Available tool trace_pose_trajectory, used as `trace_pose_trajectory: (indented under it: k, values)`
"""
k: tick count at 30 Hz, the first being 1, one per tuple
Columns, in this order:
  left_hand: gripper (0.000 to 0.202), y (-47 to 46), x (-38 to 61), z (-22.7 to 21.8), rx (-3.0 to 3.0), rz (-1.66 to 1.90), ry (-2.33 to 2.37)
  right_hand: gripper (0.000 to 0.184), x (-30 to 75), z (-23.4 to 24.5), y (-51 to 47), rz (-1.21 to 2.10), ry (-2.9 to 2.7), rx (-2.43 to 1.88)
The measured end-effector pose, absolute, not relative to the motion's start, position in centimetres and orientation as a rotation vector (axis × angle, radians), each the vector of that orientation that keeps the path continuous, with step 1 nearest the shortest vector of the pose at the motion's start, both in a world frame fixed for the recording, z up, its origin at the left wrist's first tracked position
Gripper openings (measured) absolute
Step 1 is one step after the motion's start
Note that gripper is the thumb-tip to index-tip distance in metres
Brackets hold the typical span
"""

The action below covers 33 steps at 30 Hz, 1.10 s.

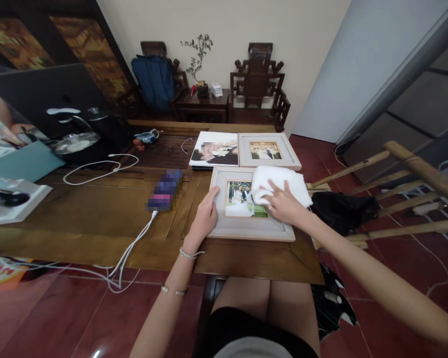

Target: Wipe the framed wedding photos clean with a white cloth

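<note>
A pale picture frame [217, 219] with a photo of a couple outdoors lies flat near the table's right end. My left hand [206, 213] grips its left side, thumb on top of the border. Over the frame's upper right part lies a folded white cloth [280, 179]. My right hand [283, 203] presses on this cloth and holds it against the frame, its fingers partly spread. The cloth hides the frame's upper right corner and part of the photo. Just behind are a second pale frame [293, 158] with a photo and a flat photo panel [212, 141].
A phone [165, 190] with white cables [132, 244] lies to the left on the wooden table [97, 199]. Farther left are a lidded pot [78, 144], a teal box [33, 161] and a white tray [26, 204]. A wooden rack [406, 154] stands at the right.
</note>
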<state>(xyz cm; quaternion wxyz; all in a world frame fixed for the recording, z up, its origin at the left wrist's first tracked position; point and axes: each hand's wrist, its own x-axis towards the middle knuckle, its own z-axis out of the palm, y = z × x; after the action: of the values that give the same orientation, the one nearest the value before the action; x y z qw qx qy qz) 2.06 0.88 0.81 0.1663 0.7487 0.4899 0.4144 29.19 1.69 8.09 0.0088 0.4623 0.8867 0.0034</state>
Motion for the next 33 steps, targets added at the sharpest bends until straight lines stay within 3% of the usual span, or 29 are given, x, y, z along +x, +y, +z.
trace_pose_trajectory:
  k: [8,17,21,27,33]
  values:
    - [0.047,0.9,1.9,0.7,2.169,1.171,1.361,0.039,26.6,9.8,-7.9,-0.368,2.853,1.202]
    - [0.047,1.0,1.7,0.8,2.157,1.161,1.341,0.064,27.7,9.0,4.8,0.210,2.816,1.416]
    - [0.047,1.1,1.7,0.7,2.149,1.159,1.331,0.060,27.5,9.6,7.6,0.363,2.768,1.553]
    - [0.045,1.0,1.8,0.7,2.138,1.166,1.328,0.056,26.0,7.8,3.8,0.207,2.629,1.446]
    - [0.047,1.0,2.0,0.7,2.128,1.177,1.351,0.055,25.1,10.0,-6.1,-0.138,2.606,1.289]
